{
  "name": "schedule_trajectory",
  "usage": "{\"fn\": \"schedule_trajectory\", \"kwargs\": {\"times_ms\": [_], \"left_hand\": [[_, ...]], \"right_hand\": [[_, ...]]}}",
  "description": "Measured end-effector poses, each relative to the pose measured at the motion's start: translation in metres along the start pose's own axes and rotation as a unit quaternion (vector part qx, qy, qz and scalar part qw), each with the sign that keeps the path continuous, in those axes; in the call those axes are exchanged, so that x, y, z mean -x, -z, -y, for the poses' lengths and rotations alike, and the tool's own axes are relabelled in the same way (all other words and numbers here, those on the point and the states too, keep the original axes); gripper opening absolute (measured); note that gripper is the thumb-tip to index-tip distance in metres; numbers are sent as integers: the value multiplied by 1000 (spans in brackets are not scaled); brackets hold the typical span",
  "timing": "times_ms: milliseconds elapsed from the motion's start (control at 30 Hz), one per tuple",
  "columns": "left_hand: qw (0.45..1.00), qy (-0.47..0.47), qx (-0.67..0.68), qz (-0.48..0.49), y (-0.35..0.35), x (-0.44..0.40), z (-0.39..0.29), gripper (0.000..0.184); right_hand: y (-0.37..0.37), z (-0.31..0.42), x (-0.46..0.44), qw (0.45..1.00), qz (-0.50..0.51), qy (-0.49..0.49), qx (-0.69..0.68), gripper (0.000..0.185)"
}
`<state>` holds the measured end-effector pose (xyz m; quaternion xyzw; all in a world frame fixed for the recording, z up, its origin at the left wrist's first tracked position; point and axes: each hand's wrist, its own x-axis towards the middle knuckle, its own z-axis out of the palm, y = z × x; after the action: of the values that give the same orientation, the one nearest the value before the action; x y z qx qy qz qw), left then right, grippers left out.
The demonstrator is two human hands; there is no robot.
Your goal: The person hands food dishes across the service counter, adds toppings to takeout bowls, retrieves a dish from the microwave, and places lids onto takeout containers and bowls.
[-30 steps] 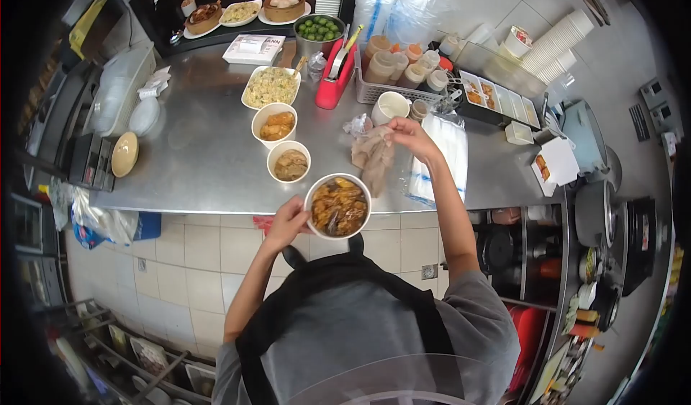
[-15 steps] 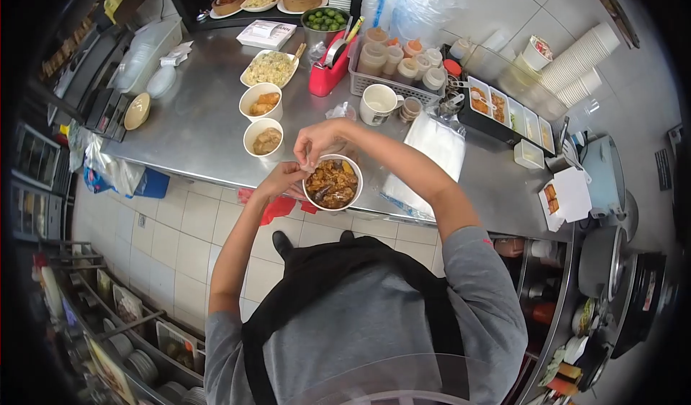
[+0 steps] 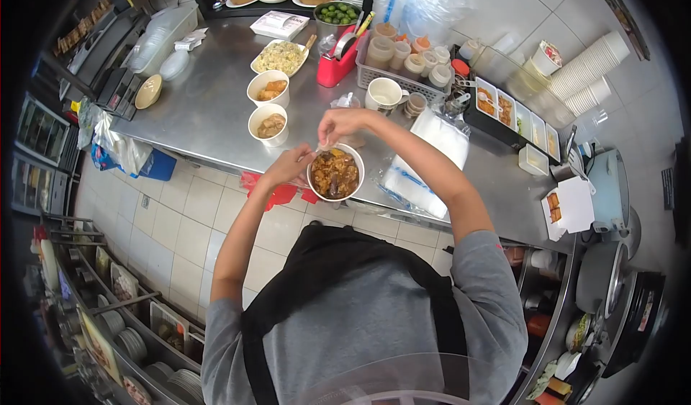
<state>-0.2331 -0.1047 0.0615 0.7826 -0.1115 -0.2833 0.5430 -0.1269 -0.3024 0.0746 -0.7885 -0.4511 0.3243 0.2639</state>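
A white paper bowl [image 3: 362,170] of brown stewed food stands at the counter's front edge, right before me. At its upper left rim, my left hand [image 3: 290,165] has its fingertips pinched together. My right hand [image 3: 341,125] bends down over the far rim, thumb and fingers closed close to the left fingertips. Something small and whitish shows between the two hands; I cannot make out what it is. Left of the hands are a white bowl of pale brown pieces [image 3: 271,126] and, behind it, a bowl of orange-brown pieces [image 3: 272,90].
Behind the bowls lie a plate of fried rice [image 3: 280,58] and a red tape dispenser [image 3: 336,68]. A basket of sauce bottles [image 3: 403,59], a white mug [image 3: 384,95] and a stack of white plastic bags [image 3: 428,162] are to the right. Stacked cups [image 3: 589,63] lean far right.
My view has shifted slightly, so the counter sits a little farther right. Both hands remain at the bowl's rim; the right fingers now point more steeply down beside the left.
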Motion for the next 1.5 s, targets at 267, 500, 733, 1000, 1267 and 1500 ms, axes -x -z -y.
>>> {"fn": "schedule_trajectory", "kwargs": {"times_ms": [267, 500, 733, 1000, 1267, 1500], "left_hand": [[988, -19, 122, -92, -18, -5, 47, 15], [940, 1, 281, -193, -36, 17, 67, 9], [933, 23, 281, -226, -14, 65, 38, 25], [920, -11, 309, -240, -47, 60, -45, 21], [916, -7, 378, -135, -182, -25, -128, 26], [937, 13, 348, -27, -274, -96, -174, 18]], "right_hand": [[-11, -11, 53, 990, -92, -35, -102, 20], [-80, -15, 92, 918, -319, 5, -236, 16], [-101, -35, 83, 846, -458, -15, -273, 34], [-12, -85, 262, 662, -713, -229, -11, 19], [23, -205, 538, 471, -527, -690, 157, 18], [24, -223, 586, 661, -314, -659, 171, 19]]}}
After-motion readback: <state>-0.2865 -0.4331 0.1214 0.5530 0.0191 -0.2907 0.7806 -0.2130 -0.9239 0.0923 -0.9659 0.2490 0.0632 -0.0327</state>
